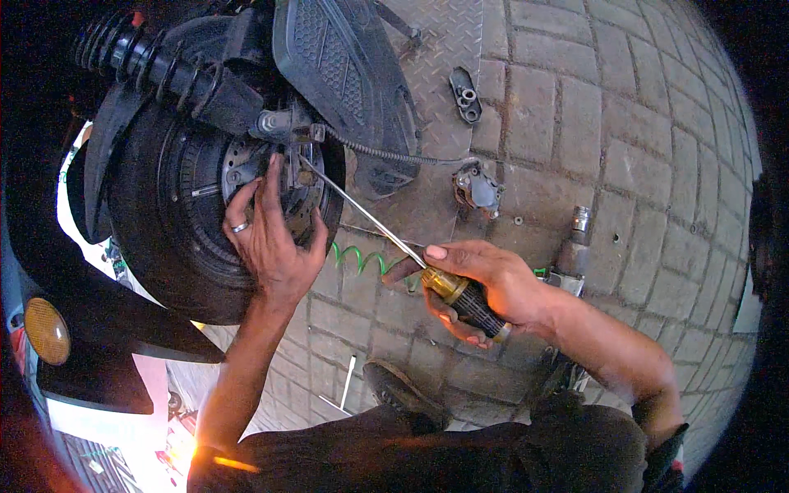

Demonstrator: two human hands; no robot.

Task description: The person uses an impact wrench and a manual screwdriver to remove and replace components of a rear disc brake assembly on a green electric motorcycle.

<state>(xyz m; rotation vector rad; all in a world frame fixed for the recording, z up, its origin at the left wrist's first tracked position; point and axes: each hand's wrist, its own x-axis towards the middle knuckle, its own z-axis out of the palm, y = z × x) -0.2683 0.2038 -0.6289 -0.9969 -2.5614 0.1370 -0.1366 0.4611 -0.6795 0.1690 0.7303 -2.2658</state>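
Note:
A scooter wheel (140,238) with a slotted brake disc (237,167) stands at the left, below a black shock absorber (173,78). My left hand (271,238), with a ring on one finger, touches the hub area with its fingers apart. My right hand (493,287) grips a screwdriver (470,304) with a yellow and black handle. Its long shaft reaches to a metal bracket (297,148) by the disc; whether the tip touches is hard to tell.
A removed caliper (478,191) on a hose lies on the pavers (625,140). A small black part (465,94) lies on the metal plate (440,49). An air impact tool (573,259) with a green coiled hose (359,259) is at right. My shoe (394,386) shows below.

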